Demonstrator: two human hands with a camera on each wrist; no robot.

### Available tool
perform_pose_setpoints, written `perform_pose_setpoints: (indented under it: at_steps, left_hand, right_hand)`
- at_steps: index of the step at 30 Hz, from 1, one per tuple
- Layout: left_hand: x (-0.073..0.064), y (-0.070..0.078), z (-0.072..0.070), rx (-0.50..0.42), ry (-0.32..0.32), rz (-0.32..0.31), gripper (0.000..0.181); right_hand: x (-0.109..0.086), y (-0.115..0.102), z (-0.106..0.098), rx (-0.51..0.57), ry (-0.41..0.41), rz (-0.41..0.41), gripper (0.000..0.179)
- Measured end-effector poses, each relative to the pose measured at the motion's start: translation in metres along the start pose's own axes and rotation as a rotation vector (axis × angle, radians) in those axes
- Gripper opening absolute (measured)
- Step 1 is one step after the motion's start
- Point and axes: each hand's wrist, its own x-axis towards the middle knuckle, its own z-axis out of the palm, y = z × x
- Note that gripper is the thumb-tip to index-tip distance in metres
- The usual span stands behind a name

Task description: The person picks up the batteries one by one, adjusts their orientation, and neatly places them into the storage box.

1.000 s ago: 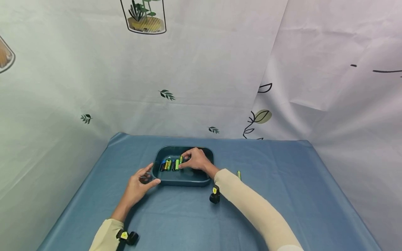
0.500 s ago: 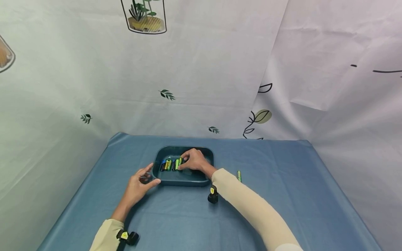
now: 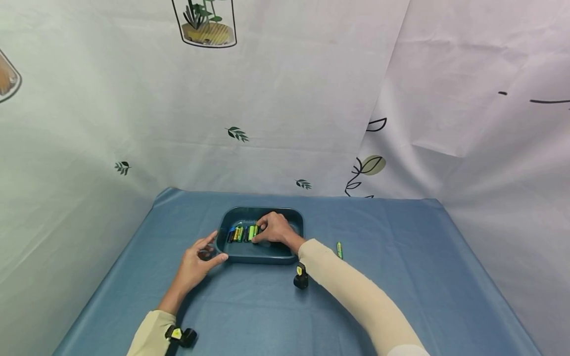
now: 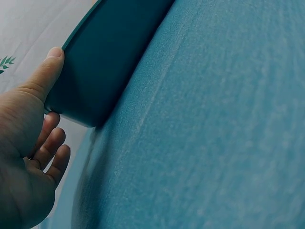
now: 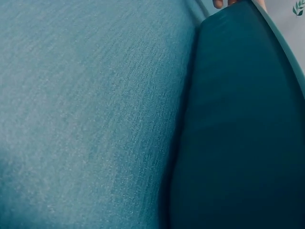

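Observation:
A dark teal tray (image 3: 262, 259) lies on the blue-covered table, with a row of several batteries (image 3: 239, 234) side by side in its left half. My left hand (image 3: 192, 267) holds the tray's near left corner. In the left wrist view its thumb (image 4: 50, 69) lies against the tray wall (image 4: 100, 62), with the other fingers bent around the corner. Inside the tray, my right hand (image 3: 278, 229) pinches a green battery (image 3: 256, 230) at the right end of the row, mostly hidden by the fingers. The right wrist view shows only the tray's outer wall (image 5: 238, 119), the cloth and left fingertips.
One more green battery (image 3: 340, 250) lies on the tablecloth (image 3: 401, 277) to the right of the tray, close to the right sleeve (image 3: 347, 282). White fabric with printed leaves (image 3: 237, 133) hangs behind the table and along both sides.
My right hand has lowered the pinched battery and drawn it slightly left, against the row. The right forearm shifted a little left, uncovering more of the loose battery. My left hand stays put.

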Motion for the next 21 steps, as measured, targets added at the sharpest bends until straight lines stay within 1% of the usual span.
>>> perform_pose_setpoints:
  at_steps: [10, 21]
  left_hand:
    - [0.0007, 0.0020, -0.0016, -0.014, -0.014, -0.017, 0.079]
    - [-0.0007, 0.0017, -0.0017, -0.023, -0.020, -0.011, 0.079]
  right_hand:
    - [-0.0009, 0.0007, 0.0033, 0.029, -0.018, -0.015, 0.053]
    - [-0.0020, 0.0042, -0.0001, 0.033, -0.019, -0.036, 0.056]
